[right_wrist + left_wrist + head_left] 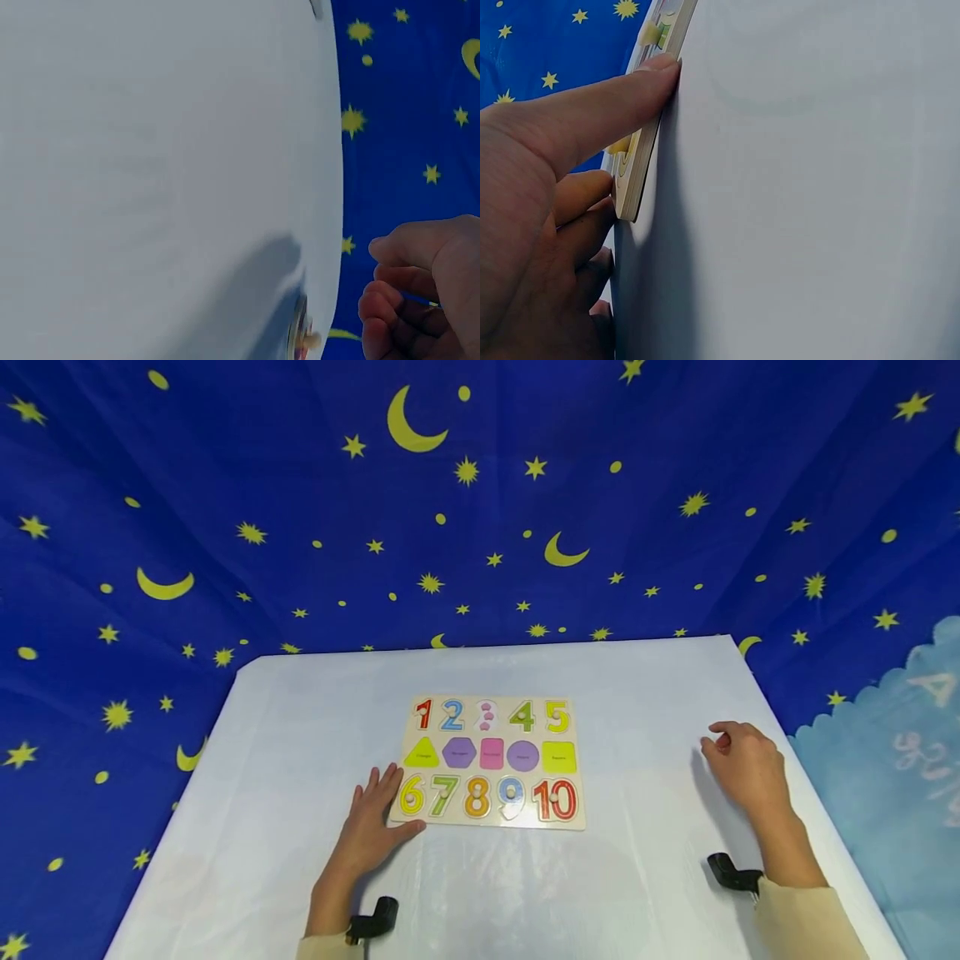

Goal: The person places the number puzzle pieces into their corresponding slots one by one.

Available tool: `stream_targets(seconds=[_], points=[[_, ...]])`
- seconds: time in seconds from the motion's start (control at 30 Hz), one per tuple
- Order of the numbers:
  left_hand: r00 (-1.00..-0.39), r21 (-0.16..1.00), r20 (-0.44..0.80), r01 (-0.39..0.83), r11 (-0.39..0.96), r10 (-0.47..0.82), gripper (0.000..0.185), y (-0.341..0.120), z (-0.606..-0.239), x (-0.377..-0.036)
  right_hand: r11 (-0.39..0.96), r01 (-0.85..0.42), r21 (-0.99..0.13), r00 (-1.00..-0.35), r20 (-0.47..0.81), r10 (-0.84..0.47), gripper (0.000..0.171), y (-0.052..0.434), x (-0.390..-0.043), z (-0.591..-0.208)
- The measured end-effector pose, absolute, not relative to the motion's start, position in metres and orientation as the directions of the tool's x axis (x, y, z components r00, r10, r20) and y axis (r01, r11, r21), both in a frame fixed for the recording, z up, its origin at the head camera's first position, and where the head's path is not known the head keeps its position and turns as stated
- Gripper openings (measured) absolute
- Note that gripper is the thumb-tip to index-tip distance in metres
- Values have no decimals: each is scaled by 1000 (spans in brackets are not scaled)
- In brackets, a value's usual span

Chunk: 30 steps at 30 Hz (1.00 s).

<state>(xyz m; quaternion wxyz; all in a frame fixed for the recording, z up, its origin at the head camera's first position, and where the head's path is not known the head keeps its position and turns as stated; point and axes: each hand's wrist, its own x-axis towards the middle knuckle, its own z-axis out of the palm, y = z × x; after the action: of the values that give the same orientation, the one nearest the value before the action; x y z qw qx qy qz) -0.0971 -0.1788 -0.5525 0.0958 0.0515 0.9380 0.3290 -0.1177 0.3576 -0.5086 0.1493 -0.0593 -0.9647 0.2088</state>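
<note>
A wooden number puzzle board (pixel 491 827) lies on the white table. Numbers 1 to 10 run along its top and bottom rows, coloured shapes across the middle. Most number pieces carry a knob; the 3's recess (pixel 486 716) is bare, with pink pictures showing. At the board's near left corner, my left hand (pixel 371 827) spreads its fingers along the left side, and its straight thumb (pixel 626 109) touches the near edge. Well to the right of the board, my right hand (pixel 746 764) hovers over the table with loosely bent fingers, and nothing shows between them.
White sheeting covers the table (pixel 645 893). A dark blue cloth (pixel 495 510) with yellow moons and stars rises behind and at the sides. Light blue cloth (pixel 885 777) hangs beyond the right edge. Black wrist devices (pixel 375 918) sit by both sleeves.
</note>
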Motion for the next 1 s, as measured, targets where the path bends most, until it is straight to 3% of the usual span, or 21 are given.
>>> stream_targets(seconds=[0.4, 0.7, 1.0], points=[[-982, 623, -123, 39, 781, 147, 97, -178, -552, -95, 908, 139, -394, -961, 167, 220, 25, 392, -128, -519], [-982, 633, -106, 57, 772, 159, 96, -177, -556, -96, 883, 266, -388, -948, 62, 312, 27, 397, -131, -525], [-979, 634, -124, 46, 772, 160, 97, -179, -555, -97, 865, 297, -404, -946, 2, 325, 31, 400, -134, -528]])
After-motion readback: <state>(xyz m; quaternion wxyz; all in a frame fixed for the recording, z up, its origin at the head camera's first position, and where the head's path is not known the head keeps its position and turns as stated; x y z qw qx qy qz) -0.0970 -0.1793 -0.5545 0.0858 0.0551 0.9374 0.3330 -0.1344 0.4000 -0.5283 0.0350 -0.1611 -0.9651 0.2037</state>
